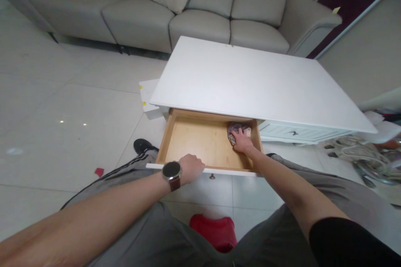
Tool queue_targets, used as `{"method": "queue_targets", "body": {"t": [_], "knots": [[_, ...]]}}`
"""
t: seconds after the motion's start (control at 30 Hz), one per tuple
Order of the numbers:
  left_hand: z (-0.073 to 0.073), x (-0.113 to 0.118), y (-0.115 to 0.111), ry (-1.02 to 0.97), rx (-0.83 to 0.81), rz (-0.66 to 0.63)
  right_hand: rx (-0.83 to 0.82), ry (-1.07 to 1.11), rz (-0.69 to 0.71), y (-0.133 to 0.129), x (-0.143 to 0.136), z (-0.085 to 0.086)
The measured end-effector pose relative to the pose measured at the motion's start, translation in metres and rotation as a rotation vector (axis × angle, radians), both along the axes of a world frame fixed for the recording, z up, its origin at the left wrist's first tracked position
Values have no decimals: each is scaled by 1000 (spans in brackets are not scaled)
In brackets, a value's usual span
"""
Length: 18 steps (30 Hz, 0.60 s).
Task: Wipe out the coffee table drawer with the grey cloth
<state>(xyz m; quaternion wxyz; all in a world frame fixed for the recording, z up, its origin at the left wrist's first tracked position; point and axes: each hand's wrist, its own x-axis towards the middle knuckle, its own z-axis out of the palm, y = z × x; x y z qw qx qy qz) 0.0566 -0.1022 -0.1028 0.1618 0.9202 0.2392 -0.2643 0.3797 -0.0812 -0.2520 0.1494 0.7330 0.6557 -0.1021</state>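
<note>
The right grip (242, 140) hides part of the patterned bundle (232, 127) under it. The left grip (189, 169) has fingertips out of sight. Far past both, the sofa (200, 29) loses its top.

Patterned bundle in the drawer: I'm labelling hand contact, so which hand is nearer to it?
Right. The right hand is on the patterned bundle; the left hand is apart from it, at the front edge of the drawer.

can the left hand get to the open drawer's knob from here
Probably yes: the left hand is at the front edge of the open drawer, close to its knob, and nothing visible blocks the way.
</note>
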Motion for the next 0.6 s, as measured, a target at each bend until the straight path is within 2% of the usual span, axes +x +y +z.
{"method": "queue_targets", "body": {"t": [0.13, 0.27, 0.4, 0.6], "knots": [[-2, 4, 6, 6, 6, -23, 5, 82, 44, 16, 1, 4], [-2, 7, 17, 21, 29, -33, 12, 176, 156, 22, 6, 22], [-4, 7, 32, 7, 80, -22, 9, 251, 300, 19, -2, 54], [-11, 9, 59, -35, 112, 0, 78, 335, 503, 5, -7, 114]]}}
